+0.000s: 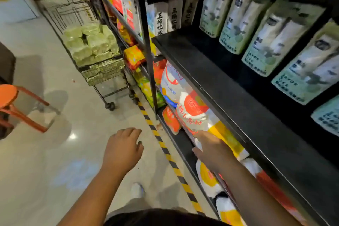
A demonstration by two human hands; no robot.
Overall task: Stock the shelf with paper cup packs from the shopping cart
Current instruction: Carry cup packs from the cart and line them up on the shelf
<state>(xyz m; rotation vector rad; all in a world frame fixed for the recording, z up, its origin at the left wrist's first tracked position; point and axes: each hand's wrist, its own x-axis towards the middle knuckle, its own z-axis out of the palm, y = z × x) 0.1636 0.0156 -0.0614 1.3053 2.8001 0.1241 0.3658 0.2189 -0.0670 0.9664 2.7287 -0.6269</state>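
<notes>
A row of green-and-white cup packs (260, 29) stands upright along the back of the black shelf (225, 86), running from 12 toward 3 o'clock. At 10 o'clock the wire cart (102, 73) holds a heap of pale green packs (91, 42), lying stacked.

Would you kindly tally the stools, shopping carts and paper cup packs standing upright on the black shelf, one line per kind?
Orange stool: 1
Shopping cart: 1
Paper cup packs on the black shelf, counting the one cut off at the right edge: 6, the first at
Total: 8
</notes>
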